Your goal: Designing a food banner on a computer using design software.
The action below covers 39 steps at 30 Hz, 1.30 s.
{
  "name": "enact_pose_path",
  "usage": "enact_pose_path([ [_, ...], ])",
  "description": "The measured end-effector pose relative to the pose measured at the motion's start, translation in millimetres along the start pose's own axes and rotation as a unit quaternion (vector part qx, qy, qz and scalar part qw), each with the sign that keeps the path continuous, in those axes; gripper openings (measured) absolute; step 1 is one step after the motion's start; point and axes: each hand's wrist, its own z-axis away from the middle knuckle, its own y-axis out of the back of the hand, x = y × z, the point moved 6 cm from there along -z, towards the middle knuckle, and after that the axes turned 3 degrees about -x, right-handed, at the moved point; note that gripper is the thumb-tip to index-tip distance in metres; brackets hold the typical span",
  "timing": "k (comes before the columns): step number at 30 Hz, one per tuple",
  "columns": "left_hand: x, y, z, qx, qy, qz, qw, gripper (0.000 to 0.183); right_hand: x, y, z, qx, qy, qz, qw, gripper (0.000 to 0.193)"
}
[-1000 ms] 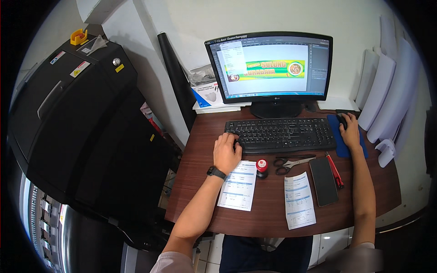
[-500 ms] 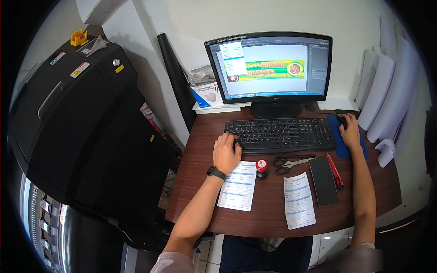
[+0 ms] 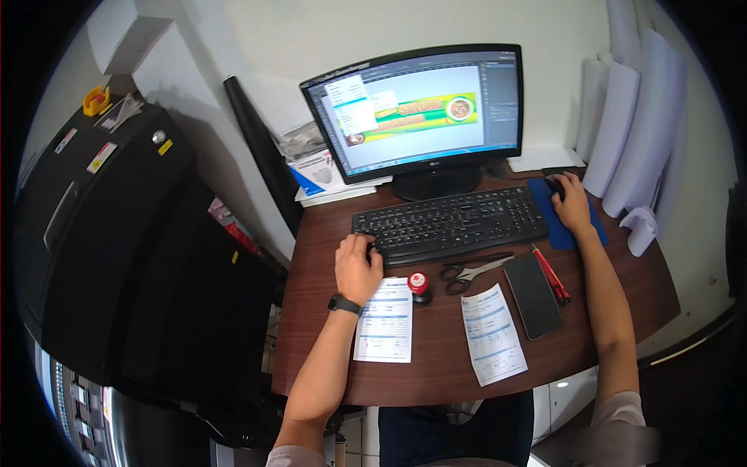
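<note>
1. Right hand (image 3: pixel 573 204): our fingers curl over the mouse (image 3: pixel 554 186), apparently gripping it.
2. Left hand (image 3: pixel 358 272): our fingers, unclenched, bend over the keyboard (image 3: pixel 459 222).
3. Stamp (image 3: pixel 419 283), right of these fingers: our sideways sweep could topple it.

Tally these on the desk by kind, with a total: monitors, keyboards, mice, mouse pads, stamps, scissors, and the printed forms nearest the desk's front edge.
Monitor: 1
Keyboard: 1
Mouse: 1
Blue mouse pad: 1
Red-topped stamp: 1
Pair of scissors: 1
Printed forms: 2
Total: 8
</note>
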Motion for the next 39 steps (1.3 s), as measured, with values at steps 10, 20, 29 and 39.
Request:
enact_pose_path([
  [10, 0, -5, -1, -0.007, 0.0, 0.0, 1.0, 0.019, 2, 1, 1, -0.009, -0.008, 0.006, 1.0, 0.045],
  [20, 0, -3, -1, 0.006, -0.007, 0.002, 1.0, 0.019, 0, 2, 1, -0.01, -0.015, 0.009, 1.0, 0.045],
  [29, 3, -1, 1, 0.009, -0.011, 0.001, 1.0, 0.017, 0, 1, 3, -0.014, -0.015, 0.007, 1.0, 0.047],
  [39, 0, 6, -1, 0.033, 0.039, -0.001, 0.999, 0.018, 4, -2, -1, -0.002, 0.003, 0.004, 1.0, 0.052],
])
